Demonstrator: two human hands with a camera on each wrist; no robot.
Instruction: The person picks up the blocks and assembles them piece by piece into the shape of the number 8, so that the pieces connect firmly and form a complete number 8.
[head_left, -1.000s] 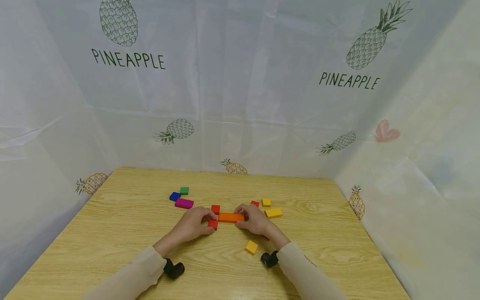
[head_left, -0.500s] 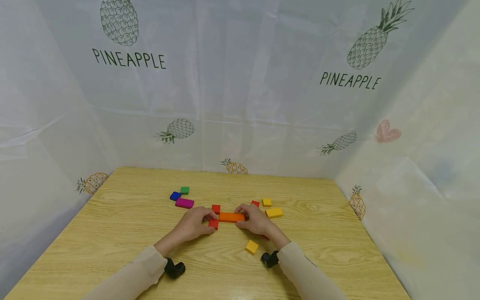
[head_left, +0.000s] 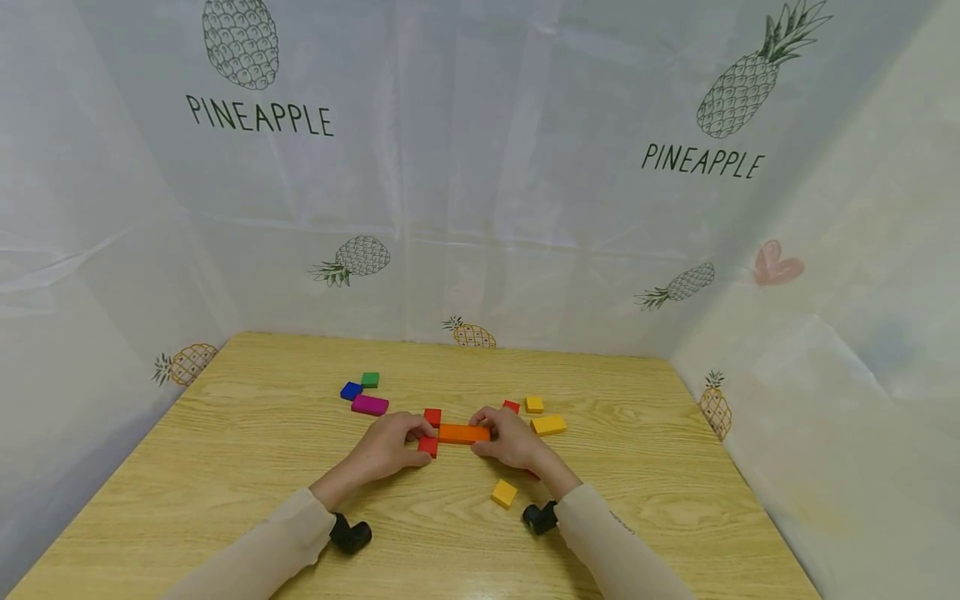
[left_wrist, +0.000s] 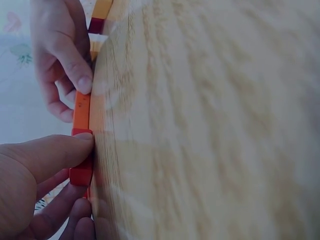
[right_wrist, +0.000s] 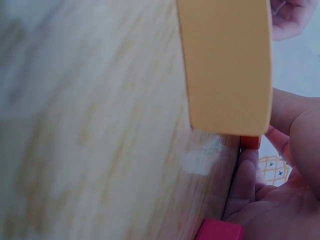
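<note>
At the middle of the pale wood-grain counter (head_left: 420, 537), here's the long, smooth-faced orange block (head_left: 459, 434), lying flat, running left to right. The right hand (head_left: 512, 439) has its right end in a narrow pinch, thumb on the near side, fingers on the far! The left hand (head_left: 386, 443), just as narrowly parted, pinches a small square red block (head_left: 428, 448) just beside the orange one's left end; whether those two touch, I can't tell. Tight quarters now: a second square red block (head_left: 432, 416) sits just beyond the left fingertips, and one stray nudge could knock it askew. Uneven pressure between the hands, and the orange block could swivel. Beyond the right hand, a partly hidden red block (head_left: 512, 407), a square yellow block (head_left: 534, 405) and an oblong yellow block (head_left: 549, 426); a careless knuckle could shove any. Nearer, another square yellow block (head_left: 504, 493) risks a sleeve's brush. Far left, grouped together: oblong magenta block (head_left: 371, 405), square blue block (head_left: 351, 391), square green block (head_left: 371, 380).
</note>
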